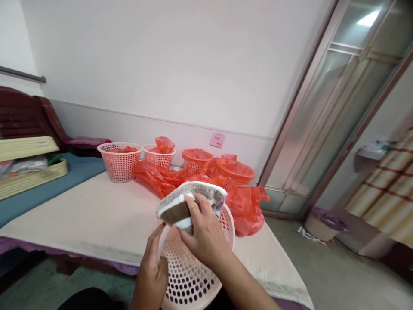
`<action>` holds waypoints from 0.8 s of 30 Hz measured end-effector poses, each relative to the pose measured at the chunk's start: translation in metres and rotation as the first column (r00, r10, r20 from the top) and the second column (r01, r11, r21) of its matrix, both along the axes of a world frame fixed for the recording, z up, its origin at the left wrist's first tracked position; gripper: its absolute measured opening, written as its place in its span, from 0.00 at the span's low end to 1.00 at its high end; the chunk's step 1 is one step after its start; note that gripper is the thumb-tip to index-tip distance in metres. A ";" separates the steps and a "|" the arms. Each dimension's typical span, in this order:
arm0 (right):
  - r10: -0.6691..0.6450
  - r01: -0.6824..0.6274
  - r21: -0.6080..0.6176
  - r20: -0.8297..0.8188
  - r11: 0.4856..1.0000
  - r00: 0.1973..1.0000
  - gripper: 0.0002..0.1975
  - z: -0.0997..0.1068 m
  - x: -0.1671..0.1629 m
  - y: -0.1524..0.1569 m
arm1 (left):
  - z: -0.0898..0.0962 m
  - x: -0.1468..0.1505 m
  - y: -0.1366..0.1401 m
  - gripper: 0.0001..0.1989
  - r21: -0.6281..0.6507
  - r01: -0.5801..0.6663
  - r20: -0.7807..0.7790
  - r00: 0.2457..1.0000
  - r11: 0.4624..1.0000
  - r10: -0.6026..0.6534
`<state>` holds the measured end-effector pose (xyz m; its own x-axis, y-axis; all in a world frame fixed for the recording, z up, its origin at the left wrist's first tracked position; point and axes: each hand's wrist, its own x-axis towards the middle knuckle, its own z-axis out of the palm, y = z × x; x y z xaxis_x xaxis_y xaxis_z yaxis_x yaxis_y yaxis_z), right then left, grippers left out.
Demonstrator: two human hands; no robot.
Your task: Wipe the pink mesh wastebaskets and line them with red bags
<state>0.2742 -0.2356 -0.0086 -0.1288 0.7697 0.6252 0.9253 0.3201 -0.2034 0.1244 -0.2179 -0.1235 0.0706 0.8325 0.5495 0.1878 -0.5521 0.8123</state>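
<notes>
A pale pink perforated plastic basket [190, 271] is tilted at the table's front edge, its holes facing me. My left hand [154, 258] grips its rim on the left side, fingers closed around the edge. In my right hand [204, 228] is a grey, white and brown cloth [193, 193], bunched under the fingers and lying over the basket's upper rim. The cloth hides that part of the rim. Beyond the cloth, crumpled red plastic bags [161, 178] lie on the table, and another red bag [247, 211] rests just right of the basket.
Along the wall stand two pink baskets [118, 165] [159, 157] with red bags inside, and two more baskets lined with red bags [197, 155] [235, 170]. A cream cloth [97, 219] covers the table. A yellow box [35, 176] sits at left. A bin [324, 224] stands on the floor at right.
</notes>
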 end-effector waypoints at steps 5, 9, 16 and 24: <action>0.003 -0.005 0.005 0.265 1.000 0.964 0.34 0.010 0.009 -0.002 | -0.014 -0.001 -0.004 0.34 0.065 -0.009 -0.050 0.999 0.998 0.013; 0.067 -0.067 -0.009 0.302 0.998 0.951 0.26 0.004 0.019 0.012 | -0.014 0.002 -0.008 0.34 0.121 0.013 -0.082 0.997 0.993 -0.004; -0.225 0.241 0.076 -0.174 0.968 0.959 0.24 -0.033 0.072 0.022 | -0.014 -0.020 -0.005 0.25 -0.165 -0.066 0.135 0.987 0.984 0.089; -0.274 0.112 -0.250 -0.880 0.962 0.388 0.27 -0.154 0.083 0.003 | -0.031 -0.056 -0.005 0.30 -0.508 -0.141 0.262 0.915 0.850 0.308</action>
<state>0.3572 -0.2325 -0.1625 0.6082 0.7746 0.1732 0.2087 0.0545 -0.9765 0.0680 -0.2228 -0.1544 -0.2608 0.9643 0.0463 -0.0583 -0.0636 0.9963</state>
